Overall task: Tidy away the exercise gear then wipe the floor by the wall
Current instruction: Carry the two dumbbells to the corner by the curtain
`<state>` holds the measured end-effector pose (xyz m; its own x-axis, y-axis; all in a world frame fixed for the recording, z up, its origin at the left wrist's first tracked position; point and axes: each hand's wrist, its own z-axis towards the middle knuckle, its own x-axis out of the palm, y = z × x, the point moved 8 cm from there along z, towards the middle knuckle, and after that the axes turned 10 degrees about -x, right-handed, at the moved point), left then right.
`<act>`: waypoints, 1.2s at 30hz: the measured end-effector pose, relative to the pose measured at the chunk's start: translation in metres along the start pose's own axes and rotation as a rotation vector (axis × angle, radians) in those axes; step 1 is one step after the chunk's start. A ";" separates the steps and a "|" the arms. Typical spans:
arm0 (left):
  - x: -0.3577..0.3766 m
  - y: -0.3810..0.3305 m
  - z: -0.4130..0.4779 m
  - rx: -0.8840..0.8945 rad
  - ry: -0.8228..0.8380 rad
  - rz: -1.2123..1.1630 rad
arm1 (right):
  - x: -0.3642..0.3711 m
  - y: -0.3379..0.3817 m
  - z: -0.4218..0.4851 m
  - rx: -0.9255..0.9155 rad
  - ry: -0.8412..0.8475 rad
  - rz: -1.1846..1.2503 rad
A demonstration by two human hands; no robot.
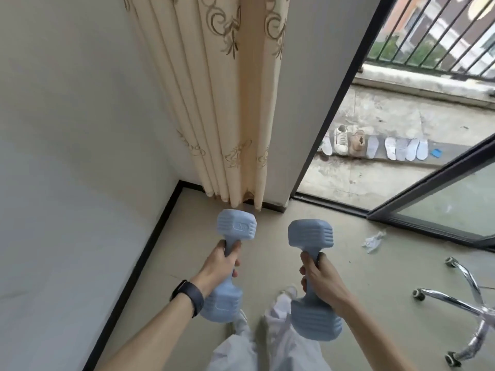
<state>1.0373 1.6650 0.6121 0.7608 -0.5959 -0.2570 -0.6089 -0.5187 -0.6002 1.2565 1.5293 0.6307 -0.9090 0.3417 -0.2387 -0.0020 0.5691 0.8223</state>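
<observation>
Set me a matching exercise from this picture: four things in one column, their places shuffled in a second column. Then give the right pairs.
Things
1. left dumbbell
2. crumpled paper
3. white shoe
4. curtain

Places
A. outside on the balcony floor
B. hanging in the corner of the room
C. gripped in the left hand
D. lying on the room floor near the sliding door

Pairs: 1-C, 2-D, 3-A, 4-B
</observation>
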 end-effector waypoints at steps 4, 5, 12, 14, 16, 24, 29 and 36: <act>0.030 0.001 0.070 -0.090 0.052 0.098 | 0.000 -0.032 0.073 0.101 0.035 -0.021; 0.041 0.003 0.090 -0.113 0.067 0.131 | 0.000 -0.042 0.092 0.126 0.048 -0.018; 0.117 0.034 0.243 -0.262 0.107 0.254 | 0.002 -0.140 0.225 0.261 0.089 -0.020; 0.133 0.047 0.281 -0.302 0.094 0.256 | 0.005 -0.173 0.255 0.298 0.092 -0.021; 0.147 0.062 0.319 -0.332 0.094 0.237 | 0.011 -0.208 0.285 0.338 0.103 -0.028; 0.183 0.147 0.479 -0.416 0.086 0.184 | 0.050 -0.340 0.389 0.400 0.079 -0.021; 0.202 0.189 0.564 -0.436 0.085 0.174 | 0.076 -0.410 0.456 0.413 0.072 0.000; 0.236 0.224 0.670 -0.370 0.092 0.234 | 0.105 -0.491 0.540 0.431 0.083 0.036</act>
<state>1.2307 1.8192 -0.0907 0.5803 -0.7664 -0.2754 -0.8141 -0.5380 -0.2184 1.3876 1.6899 -0.0771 -0.9358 0.3156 -0.1573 0.1880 0.8238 0.5348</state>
